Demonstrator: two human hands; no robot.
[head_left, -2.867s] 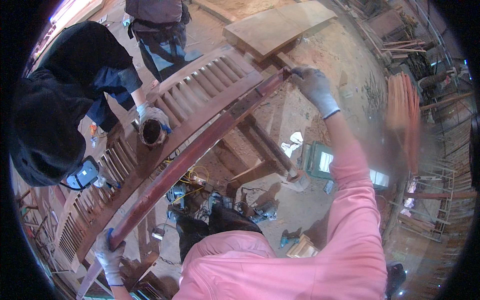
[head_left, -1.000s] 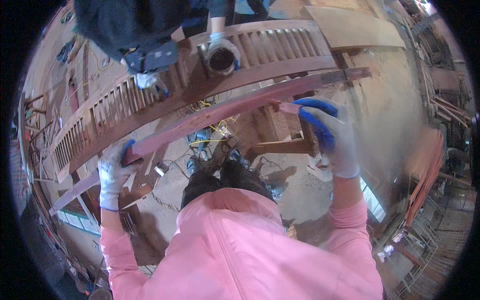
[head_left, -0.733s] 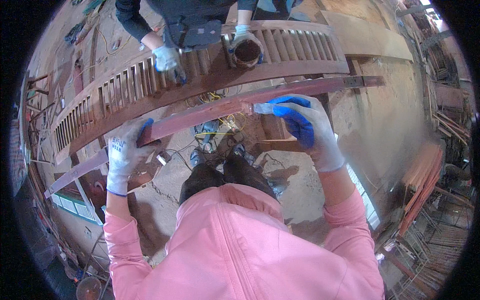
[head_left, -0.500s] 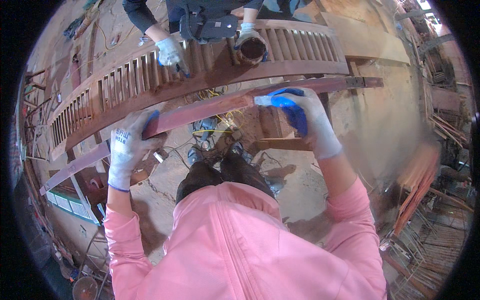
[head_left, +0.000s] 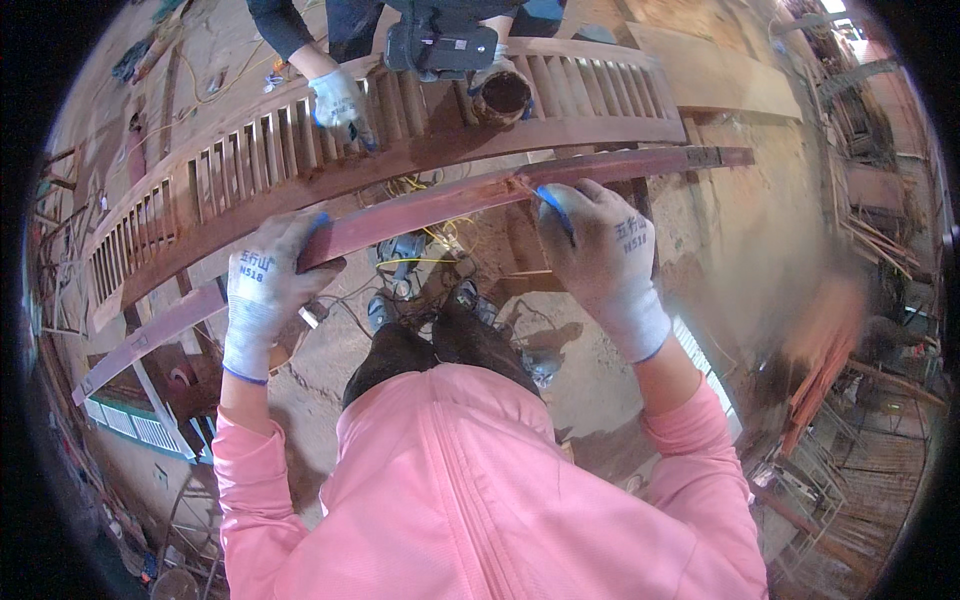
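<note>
A long, curved reddish-brown wooden rail [head_left: 430, 205] lies across in front of me, slanting from lower left to upper right. My left hand [head_left: 275, 270], in a white glove with blue palm coating, is closed round its left part. My right hand [head_left: 598, 245], gloved alike, has curled fingers against the near edge, right of the rail's middle. Whatever is in those fingers is hidden. Beyond the rail lies a curved wooden panel with many slats [head_left: 235, 165]. Across it, another person's gloved hand [head_left: 342, 108] rests on the slats, and their other hand holds a round container [head_left: 502, 95] with dark brown contents.
Power tools [head_left: 400, 255] and yellow cords [head_left: 450, 235] lie on the floor beneath the rail, near my feet. A broad pale board [head_left: 710, 75] is at the far right. Reddish planks [head_left: 828, 365] are piled on the right. A green-edged slatted piece [head_left: 140, 428] lies low at left.
My right hand has turned so its back faces up; the small pale piece at its fingertips has gone out of sight. The left hand keeps its hold on the rail.
</note>
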